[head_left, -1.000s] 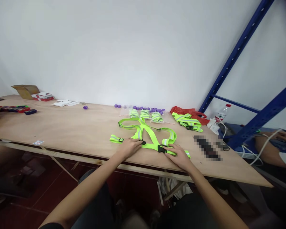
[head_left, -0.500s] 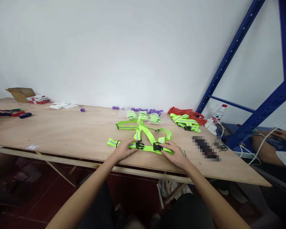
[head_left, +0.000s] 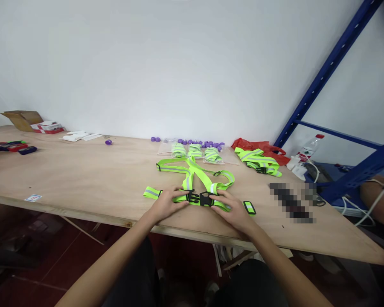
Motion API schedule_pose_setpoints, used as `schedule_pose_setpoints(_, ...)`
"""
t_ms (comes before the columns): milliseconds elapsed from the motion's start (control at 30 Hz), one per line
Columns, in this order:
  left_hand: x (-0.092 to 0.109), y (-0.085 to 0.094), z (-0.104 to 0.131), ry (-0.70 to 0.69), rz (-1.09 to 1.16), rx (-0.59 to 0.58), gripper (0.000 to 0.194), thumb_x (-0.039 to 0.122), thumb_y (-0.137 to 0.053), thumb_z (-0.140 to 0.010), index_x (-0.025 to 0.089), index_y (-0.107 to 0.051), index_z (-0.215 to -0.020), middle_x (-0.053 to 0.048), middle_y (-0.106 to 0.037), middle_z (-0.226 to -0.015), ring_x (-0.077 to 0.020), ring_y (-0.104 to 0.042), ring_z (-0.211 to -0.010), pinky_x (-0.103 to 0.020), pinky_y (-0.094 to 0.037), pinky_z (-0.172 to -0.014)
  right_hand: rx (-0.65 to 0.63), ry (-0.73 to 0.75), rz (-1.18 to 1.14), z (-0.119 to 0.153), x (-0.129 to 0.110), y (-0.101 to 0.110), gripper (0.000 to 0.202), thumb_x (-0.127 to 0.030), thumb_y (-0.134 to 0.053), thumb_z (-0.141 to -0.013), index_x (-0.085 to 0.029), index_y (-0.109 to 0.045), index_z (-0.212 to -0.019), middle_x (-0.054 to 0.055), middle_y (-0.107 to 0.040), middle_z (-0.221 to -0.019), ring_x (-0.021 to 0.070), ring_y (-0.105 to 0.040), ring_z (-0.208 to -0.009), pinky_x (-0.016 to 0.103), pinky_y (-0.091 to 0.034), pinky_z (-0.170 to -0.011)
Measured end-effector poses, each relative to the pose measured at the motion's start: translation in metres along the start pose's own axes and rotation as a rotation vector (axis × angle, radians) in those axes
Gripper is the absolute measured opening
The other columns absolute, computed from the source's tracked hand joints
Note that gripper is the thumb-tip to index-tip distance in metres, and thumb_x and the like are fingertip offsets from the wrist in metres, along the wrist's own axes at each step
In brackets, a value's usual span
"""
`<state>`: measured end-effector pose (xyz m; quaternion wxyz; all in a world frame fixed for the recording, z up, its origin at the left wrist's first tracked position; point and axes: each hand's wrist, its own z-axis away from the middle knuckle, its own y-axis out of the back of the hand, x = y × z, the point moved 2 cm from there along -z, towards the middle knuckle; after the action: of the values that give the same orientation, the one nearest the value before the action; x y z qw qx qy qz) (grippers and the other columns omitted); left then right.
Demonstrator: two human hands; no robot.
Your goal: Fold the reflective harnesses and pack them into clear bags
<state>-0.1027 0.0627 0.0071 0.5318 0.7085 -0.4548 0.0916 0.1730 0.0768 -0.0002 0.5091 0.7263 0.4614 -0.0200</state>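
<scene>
A neon-green reflective harness (head_left: 200, 172) with grey stripes lies spread on the wooden table in front of me. My left hand (head_left: 169, 204) grips the pronged half of its black buckle (head_left: 193, 197) along with the strap. In my right hand (head_left: 232, 209) is the socket half of the buckle (head_left: 206, 199), held at its strap end. The two halves face each other with a small gap between them. A black strap slider (head_left: 249, 208) with green webbing shows just right of my right hand.
Bagged green straps (head_left: 195, 151) and purple rolls (head_left: 211, 145) line the wall side. A second reflective strap bundle (head_left: 259, 163) rests by a red plastic bag (head_left: 269, 149). A bottle (head_left: 311, 147) and blue shelf frame (head_left: 326, 76) stand right; another person's arm shows there.
My hands have brought the buckle halves closer together, from well apart to nearly meeting. The camera view has shifted slightly.
</scene>
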Motion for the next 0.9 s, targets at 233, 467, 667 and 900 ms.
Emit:
schedule_pose_setpoints(233,0.002,0.001,-0.002,0.045,-0.002,-0.004,0.032,0.037,-0.068,-0.089,0.029,-0.073,-0.120,-0.007,-0.068,-0.128,-0.0265,-0.064,-0.117,-0.037,-0.051,-0.102,-0.035,-0.020,0.013,-0.001,0.010,-0.005,0.031,-0.037,-0.063,-0.091,-0.030,-0.073,-0.119,0.009,-0.066,-0.127,0.0277,-0.065,-0.117,0.042,-0.054,-0.100)
schedule_pose_setpoints(467,-0.007,-0.003,0.003,0.094,-0.035,0.000,0.030,0.040,-0.070,-0.088,0.032,-0.075,-0.116,-0.007,-0.067,-0.127,-0.0261,-0.065,-0.115,-0.038,-0.054,-0.100,-0.066,-0.069,0.040,0.009,0.014,-0.007,0.032,-0.042,-0.063,-0.091,-0.034,-0.073,-0.120,0.008,-0.065,-0.129,0.0282,-0.066,-0.116,0.040,-0.057,-0.095)
schedule_pose_setpoints(667,-0.010,-0.004,0.007,0.080,-0.005,0.064,0.028,0.039,-0.071,-0.087,0.038,-0.074,-0.115,-0.005,-0.068,-0.125,-0.0255,-0.067,-0.111,-0.037,-0.059,-0.091,-0.133,-0.110,-0.008,0.013,0.014,-0.007,0.033,-0.042,-0.062,-0.091,-0.036,-0.072,-0.122,0.008,-0.067,-0.127,0.0280,-0.067,-0.112,0.038,-0.060,-0.091)
schedule_pose_setpoints(900,-0.013,-0.004,0.008,0.069,0.016,0.061,0.028,0.038,-0.070,-0.088,0.038,-0.074,-0.115,-0.006,-0.069,-0.125,-0.0245,-0.068,-0.110,-0.035,-0.060,-0.089,-0.119,-0.053,-0.008,0.014,0.013,-0.006,0.034,-0.037,-0.064,-0.091,-0.033,-0.071,-0.124,0.009,-0.068,-0.125,0.0251,-0.067,-0.113,0.033,-0.059,-0.092)
